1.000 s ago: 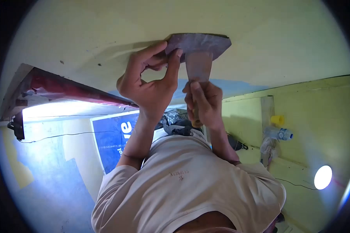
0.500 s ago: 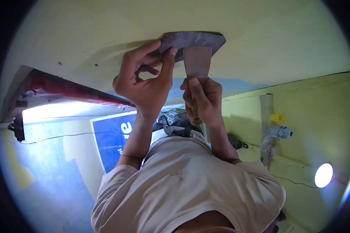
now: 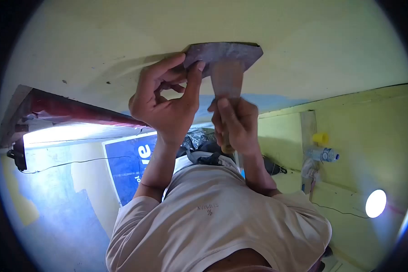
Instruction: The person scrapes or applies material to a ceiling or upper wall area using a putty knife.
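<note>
My left hand (image 3: 165, 104) pinches a flat dark grey plate (image 3: 222, 52) by its left end, thumb on the near face and index finger along the edge. The plate lies close against a pale yellowish surface (image 3: 303, 45). My right hand (image 3: 238, 122) is closed round the handle of a putty knife (image 3: 226, 79), whose blade points up and overlaps the plate's lower middle. That blade is slightly smeared by motion. Most of the knife's handle is hidden in my fingers.
On the left runs a dark red beam (image 3: 77, 109) beside a bright light. Behind my left forearm stands a blue sign (image 3: 124, 165). To the right are a plastic bottle (image 3: 324, 154), a yellow cup (image 3: 321, 137) and a round lit lamp (image 3: 376, 203) with a cable.
The putty knife's blade has shifted slightly left across the plate. Both hands and the plate sit a little lower in the view, which has itself moved slightly.
</note>
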`<state>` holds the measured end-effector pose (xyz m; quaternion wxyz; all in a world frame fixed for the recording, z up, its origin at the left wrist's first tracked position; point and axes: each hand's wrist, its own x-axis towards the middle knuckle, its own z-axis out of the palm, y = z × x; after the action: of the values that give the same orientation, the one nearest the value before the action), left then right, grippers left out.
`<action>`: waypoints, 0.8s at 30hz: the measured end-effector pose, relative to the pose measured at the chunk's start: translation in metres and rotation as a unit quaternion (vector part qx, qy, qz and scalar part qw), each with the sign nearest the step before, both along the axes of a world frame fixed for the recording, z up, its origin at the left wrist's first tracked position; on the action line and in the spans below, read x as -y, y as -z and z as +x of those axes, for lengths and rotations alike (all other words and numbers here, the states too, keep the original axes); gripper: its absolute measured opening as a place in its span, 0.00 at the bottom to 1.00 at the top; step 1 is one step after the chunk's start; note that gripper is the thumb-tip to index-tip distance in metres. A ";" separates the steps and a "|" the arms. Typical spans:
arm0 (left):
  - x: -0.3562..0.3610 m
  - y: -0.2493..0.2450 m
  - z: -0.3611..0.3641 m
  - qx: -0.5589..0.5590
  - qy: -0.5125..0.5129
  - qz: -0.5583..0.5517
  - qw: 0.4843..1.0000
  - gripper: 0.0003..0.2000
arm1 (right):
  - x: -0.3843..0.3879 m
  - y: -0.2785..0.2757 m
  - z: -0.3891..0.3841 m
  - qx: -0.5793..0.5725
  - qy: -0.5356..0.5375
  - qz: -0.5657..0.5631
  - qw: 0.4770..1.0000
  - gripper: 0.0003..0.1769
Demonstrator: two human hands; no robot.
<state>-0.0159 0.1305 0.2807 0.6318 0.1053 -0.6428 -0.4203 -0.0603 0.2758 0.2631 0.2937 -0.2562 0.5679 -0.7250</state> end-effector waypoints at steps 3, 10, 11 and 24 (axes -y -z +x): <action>0.000 -0.002 0.002 0.008 -0.006 0.015 1.000 0.16 | 0.007 0.001 0.001 0.010 0.013 -0.001 1.000 0.19; -0.001 -0.002 0.003 -0.003 0.014 0.016 1.000 0.16 | 0.005 0.002 0.001 -0.027 0.007 -0.011 1.000 0.19; 0.000 0.000 0.002 -0.002 0.007 0.020 1.000 0.16 | 0.003 0.006 0.002 -0.013 0.007 -0.002 1.000 0.19; 0.003 -0.002 0.002 -0.006 0.007 -0.016 1.000 0.16 | -0.023 0.034 0.009 -0.024 -0.001 0.103 0.994 0.17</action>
<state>-0.0141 0.1270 0.2824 0.6340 0.0888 -0.6464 -0.4150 -0.0518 0.2991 0.2295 0.3050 -0.2425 0.6461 -0.6563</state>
